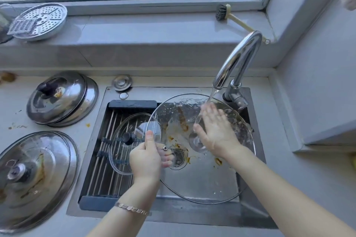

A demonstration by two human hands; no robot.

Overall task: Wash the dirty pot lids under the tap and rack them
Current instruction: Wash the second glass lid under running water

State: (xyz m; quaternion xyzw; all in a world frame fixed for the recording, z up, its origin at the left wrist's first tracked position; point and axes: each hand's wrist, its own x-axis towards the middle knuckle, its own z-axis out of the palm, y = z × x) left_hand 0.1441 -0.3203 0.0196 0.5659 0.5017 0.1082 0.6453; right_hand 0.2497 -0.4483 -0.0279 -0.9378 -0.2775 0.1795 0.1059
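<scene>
A large glass pot lid (pixel 177 121), smeared with orange-brown food, is tilted over the sink (pixel 202 183) under the running tap (pixel 237 59). My left hand (pixel 148 158) grips its left rim, thumb on top and fingers behind the glass. My right hand (pixel 215 131) lies flat on the lid's wet inner face, fingers straight, with the water stream hitting beside it. A smaller glass lid (pixel 125 152) with a black knob lies on the roll-up rack (pixel 100 159) over the sink's left half.
Two stacked steel lids (pixel 59 98) and dirty glass-and-steel lids (pixel 32 177) lie on the counter at left. A steamer plate (pixel 42 21) and a brush (pixel 223 13) rest on the windowsill. A sink plug (pixel 122 82) sits behind the rack.
</scene>
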